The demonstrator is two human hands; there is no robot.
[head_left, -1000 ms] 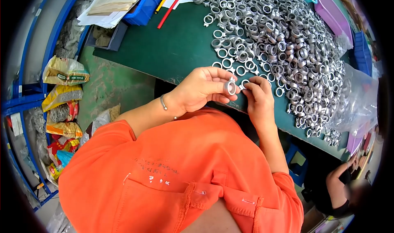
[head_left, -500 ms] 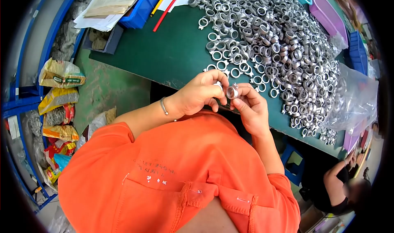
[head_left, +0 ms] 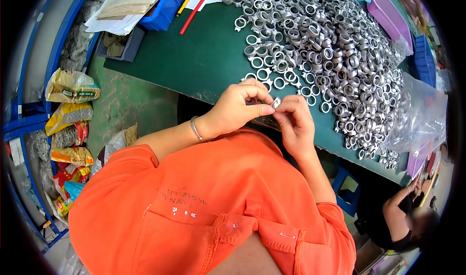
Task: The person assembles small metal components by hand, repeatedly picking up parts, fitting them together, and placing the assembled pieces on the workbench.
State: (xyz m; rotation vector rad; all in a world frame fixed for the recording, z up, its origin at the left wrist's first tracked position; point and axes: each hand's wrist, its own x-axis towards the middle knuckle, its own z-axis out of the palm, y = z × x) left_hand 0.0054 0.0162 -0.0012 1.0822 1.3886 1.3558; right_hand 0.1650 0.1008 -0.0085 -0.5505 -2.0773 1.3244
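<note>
My left hand point(head_left: 236, 106), with a bracelet point(head_left: 195, 128) on its wrist, is closed in a pinch, thumb and fingertips pressed at a small metal ring point(head_left: 276, 103). From the other side, my right hand point(head_left: 298, 127) grips the same ring between thumb and bent fingers. Only a small shiny part of it shows; the rest is behind my fingertips. Whether my left fingers also hold another small part, I cannot tell. Both hands are just over the front edge of the green table point(head_left: 194, 61). Beyond them spreads a large heap of similar metal rings point(head_left: 330, 52).
A red pen point(head_left: 196, 10) and a yellow pen point(head_left: 185, 3) lie beside a blue bin point(head_left: 167, 10). A clear plastic bag point(head_left: 422, 115) and a pink tray point(head_left: 388, 13) border the heap. Bags point(head_left: 73, 87) fill the left shelf. Another person point(head_left: 398, 217) sits at lower right.
My hands have come together; the left fingertips now meet the ring held in my right hand. The ring has turned, and its round opening no longer shows.
</note>
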